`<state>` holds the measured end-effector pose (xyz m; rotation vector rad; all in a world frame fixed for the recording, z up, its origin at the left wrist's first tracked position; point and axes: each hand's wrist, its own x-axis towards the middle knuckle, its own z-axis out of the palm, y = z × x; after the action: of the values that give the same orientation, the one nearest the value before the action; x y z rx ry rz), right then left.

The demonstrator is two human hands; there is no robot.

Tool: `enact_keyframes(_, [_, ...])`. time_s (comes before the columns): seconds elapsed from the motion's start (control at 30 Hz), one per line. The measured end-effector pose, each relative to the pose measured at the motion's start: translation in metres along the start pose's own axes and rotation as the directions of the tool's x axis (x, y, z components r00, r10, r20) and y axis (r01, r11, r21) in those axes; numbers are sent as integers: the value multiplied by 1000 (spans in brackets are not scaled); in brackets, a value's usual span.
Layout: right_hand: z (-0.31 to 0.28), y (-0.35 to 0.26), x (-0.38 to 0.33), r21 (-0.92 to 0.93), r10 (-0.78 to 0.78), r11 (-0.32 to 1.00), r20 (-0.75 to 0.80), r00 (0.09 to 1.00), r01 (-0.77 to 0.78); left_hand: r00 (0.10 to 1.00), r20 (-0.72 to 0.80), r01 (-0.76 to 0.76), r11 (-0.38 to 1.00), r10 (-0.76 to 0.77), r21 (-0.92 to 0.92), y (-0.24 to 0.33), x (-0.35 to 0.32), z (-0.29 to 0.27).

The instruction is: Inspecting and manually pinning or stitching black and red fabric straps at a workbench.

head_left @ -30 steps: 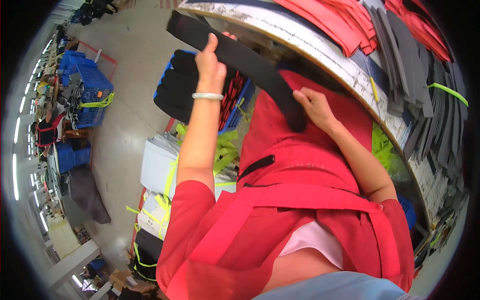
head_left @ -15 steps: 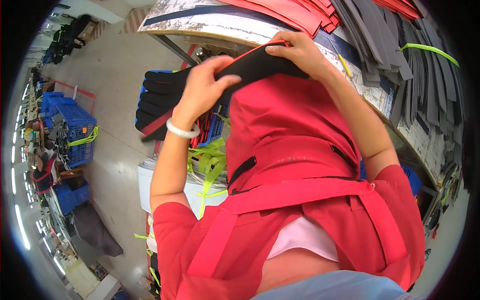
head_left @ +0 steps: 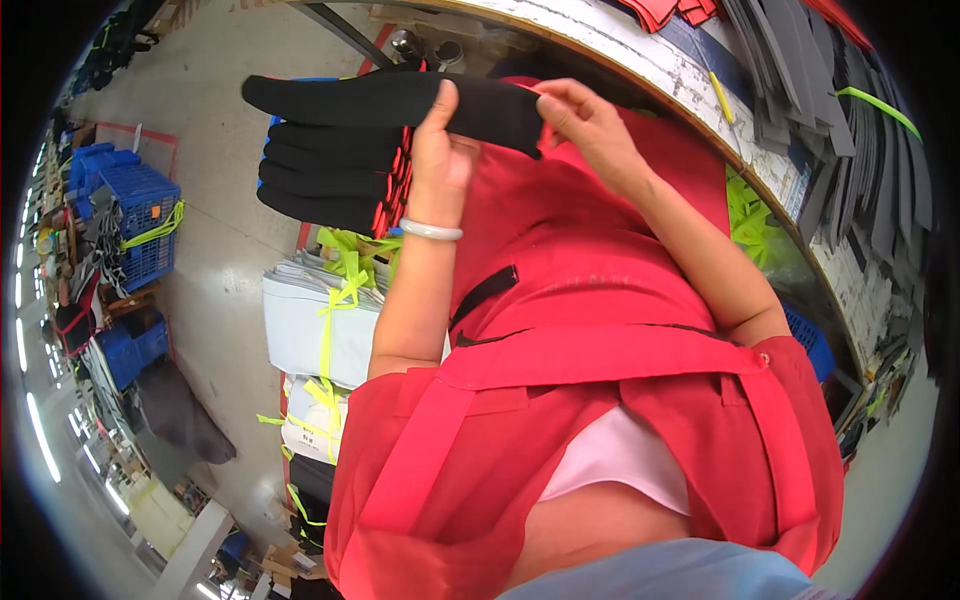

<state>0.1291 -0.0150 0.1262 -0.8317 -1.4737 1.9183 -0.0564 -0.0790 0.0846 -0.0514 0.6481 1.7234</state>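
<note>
The bench (head_left: pixel 625 60) has a scratched white top and a brown edge. On it lie flat red pieces (head_left: pixel 665 10), a pile of long grey strips (head_left: pixel 882 175), a dark blue strip (head_left: pixel 697 50) and a thin yellow tool (head_left: pixel 721 97). The grey floor (head_left: pixel 220 210) has red lines (head_left: pixel 303 237).

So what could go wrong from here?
The black strip could slip or twist if the left hand loosens, since its left end juts out unsupported by either hand. That end might also disturb the stacked black pieces if it brushes them. The yellow tool lies near the edge of the table, so a bump might knock it off.
</note>
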Motion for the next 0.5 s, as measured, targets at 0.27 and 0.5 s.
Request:
enact_keyframes(0.27, [16, -19, -22, -301, -115, 949, -52, 992, 94, 998, -34, 47, 995, -50, -91, 17, 4, -6])
enact_keyframes(0.5, [18, -6, -12, -351, -45, 936, -73, 996, 16, 999, 40, 5, 1000, -5, 14, -4, 2, 1])
